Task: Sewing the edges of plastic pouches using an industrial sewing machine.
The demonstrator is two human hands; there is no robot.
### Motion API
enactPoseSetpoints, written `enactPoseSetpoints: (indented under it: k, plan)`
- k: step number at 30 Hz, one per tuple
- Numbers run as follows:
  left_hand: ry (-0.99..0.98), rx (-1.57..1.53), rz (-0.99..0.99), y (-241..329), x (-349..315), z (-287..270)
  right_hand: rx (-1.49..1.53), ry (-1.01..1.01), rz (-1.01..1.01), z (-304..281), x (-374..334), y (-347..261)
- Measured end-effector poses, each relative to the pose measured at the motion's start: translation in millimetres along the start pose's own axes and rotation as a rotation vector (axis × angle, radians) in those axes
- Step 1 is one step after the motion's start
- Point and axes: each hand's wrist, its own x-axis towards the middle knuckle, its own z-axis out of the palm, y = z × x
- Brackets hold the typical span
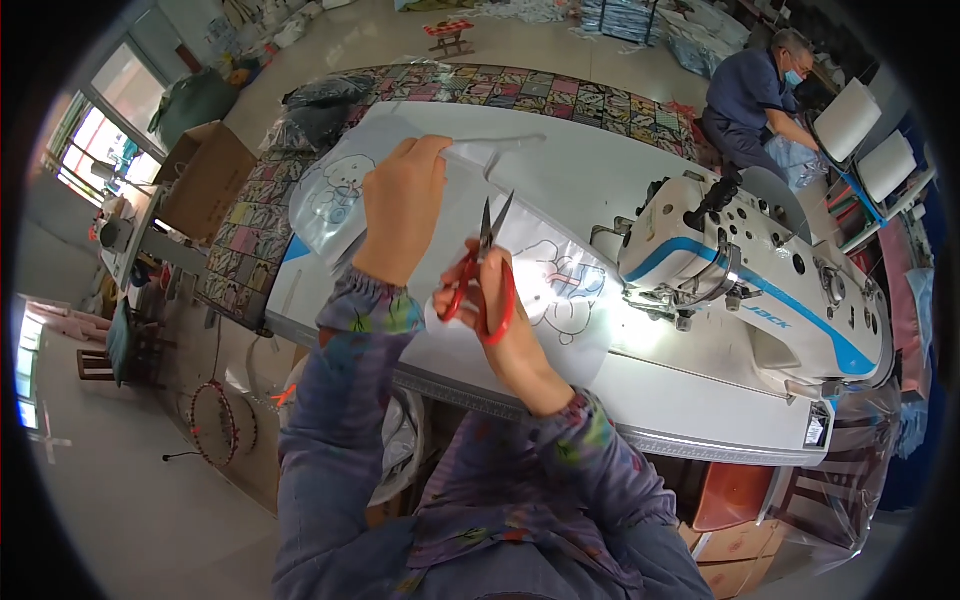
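My right hand (500, 320) grips a pair of red-handled scissors (488, 268), their short blades apart and pointing up. My left hand (402, 200) is raised above the table and pinches the top edge of a thin white sheet (460, 185) printed with cartoon outline figures. The sheet hangs between my two hands and spreads over the white sewing table (690, 400). A further printed piece (335, 195) lies to the left, on the table's far corner.
A white and blue sewing machine (760, 290) stands on the table's right half. A patchwork-patterned cloth (540, 90) covers the surface behind. A cardboard box (200, 175) sits at the left. A person in blue (755, 100) sits at the back right, by white rolls (850, 120).
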Motion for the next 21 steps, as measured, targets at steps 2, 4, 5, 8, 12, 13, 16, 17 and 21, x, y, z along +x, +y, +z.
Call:
enactPoseSetpoints:
  k: [2, 4, 5, 8, 12, 13, 16, 17, 21]
  plan:
    - [0.016, 0.038, 0.016, 2.7, -6.2, -9.3, -0.06, 0.035, -0.056, 6.7, 14.7, 1.0]
    - [0.033, 0.137, 0.044, 2.7, -12.0, -11.0, -0.125, 0.078, -0.114, 11.6, 21.3, -0.1]
    - [0.034, 0.139, 0.044, 2.5, -15.5, -11.4, -0.138, 0.126, -0.143, 14.5, 22.2, -0.6]
    - [0.05, 0.164, 0.037, 3.2, -29.1, -9.0, -0.175, 0.192, -0.173, 15.7, 16.8, -0.7]
    - [0.042, 0.082, 0.006, 1.0, -88.8, -16.5, -0.256, 0.148, -0.15, 9.1, -21.9, 4.0]
    - [0.047, 0.02, 0.012, -1.6, -113.8, -21.2, -0.274, 0.128, -0.138, 2.8, -42.2, 2.8]
    - [0.105, 0.071, -0.19, -22.9, -220.8, -47.9, -0.382, 0.034, -0.014, -37.3, -108.9, -9.7]
    - [0.116, 0.114, -0.3, -37.4, -263.5, -56.2, -0.481, 0.029, 0.043, -54.8, -130.1, -20.6]
    - [0.114, 0.178, -0.59, -69.7, -387.3, -102.1, -0.998, 0.237, -0.006, -123.6, -186.0, -56.0]
